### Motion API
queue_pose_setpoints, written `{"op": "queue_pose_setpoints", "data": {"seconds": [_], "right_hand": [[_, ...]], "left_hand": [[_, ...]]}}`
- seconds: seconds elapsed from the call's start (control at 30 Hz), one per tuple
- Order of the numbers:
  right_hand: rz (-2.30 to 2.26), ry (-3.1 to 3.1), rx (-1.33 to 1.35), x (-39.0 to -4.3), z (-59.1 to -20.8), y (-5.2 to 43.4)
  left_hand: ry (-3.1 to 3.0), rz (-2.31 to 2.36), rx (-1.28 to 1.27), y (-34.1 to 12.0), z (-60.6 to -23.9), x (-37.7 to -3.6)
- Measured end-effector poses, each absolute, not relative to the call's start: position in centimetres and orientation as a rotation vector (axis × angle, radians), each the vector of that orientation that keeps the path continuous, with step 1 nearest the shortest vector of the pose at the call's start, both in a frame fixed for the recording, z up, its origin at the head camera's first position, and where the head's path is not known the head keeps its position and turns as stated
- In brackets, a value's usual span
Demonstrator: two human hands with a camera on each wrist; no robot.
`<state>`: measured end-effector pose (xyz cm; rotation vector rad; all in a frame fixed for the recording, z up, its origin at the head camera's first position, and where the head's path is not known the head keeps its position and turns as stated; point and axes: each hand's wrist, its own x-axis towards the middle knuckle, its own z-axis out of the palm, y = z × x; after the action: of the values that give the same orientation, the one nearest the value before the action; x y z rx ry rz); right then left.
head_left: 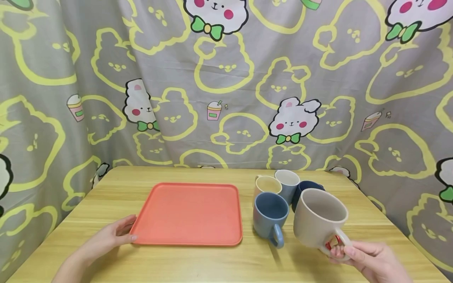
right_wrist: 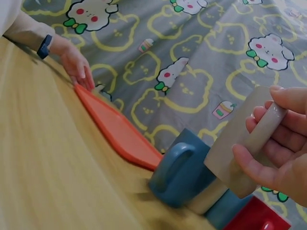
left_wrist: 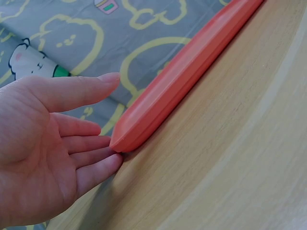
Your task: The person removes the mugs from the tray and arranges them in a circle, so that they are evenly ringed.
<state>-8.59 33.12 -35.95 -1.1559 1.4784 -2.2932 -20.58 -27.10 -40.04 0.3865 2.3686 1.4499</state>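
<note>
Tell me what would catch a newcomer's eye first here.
The orange tray lies mid-table, with the left hand touching its near left corner. To its right, the right hand grips a beige mug by its handle, lifted beside a blue mug and three more behind.

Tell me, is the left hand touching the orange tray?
Touching: in the left wrist view the left hand's fingertips press against the orange tray's near corner.

The dark navy mug point(head_left: 308, 188) at the far right is mostly hidden behind the beige mug point(head_left: 319, 217). The right hand point(head_left: 371, 260) is cut off by the head view's near edge. The red object point(right_wrist: 256, 217) is cropped beyond recognition.
</note>
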Motion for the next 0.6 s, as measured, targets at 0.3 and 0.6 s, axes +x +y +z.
{"op": "queue_pose_setpoints", "data": {"seconds": [0.3, 0.6], "right_hand": [[-2.267, 1.704, -0.828, -7.6, -38.2, 32.9], [-2.168, 1.909, -0.515, -7.2, -39.4, 32.3]], "left_hand": [[2.41, 1.402, 0.414, -27.1, -40.3, -20.5], [2.402, 1.404, 0.392, -27.0, -40.2, -20.5]]}}
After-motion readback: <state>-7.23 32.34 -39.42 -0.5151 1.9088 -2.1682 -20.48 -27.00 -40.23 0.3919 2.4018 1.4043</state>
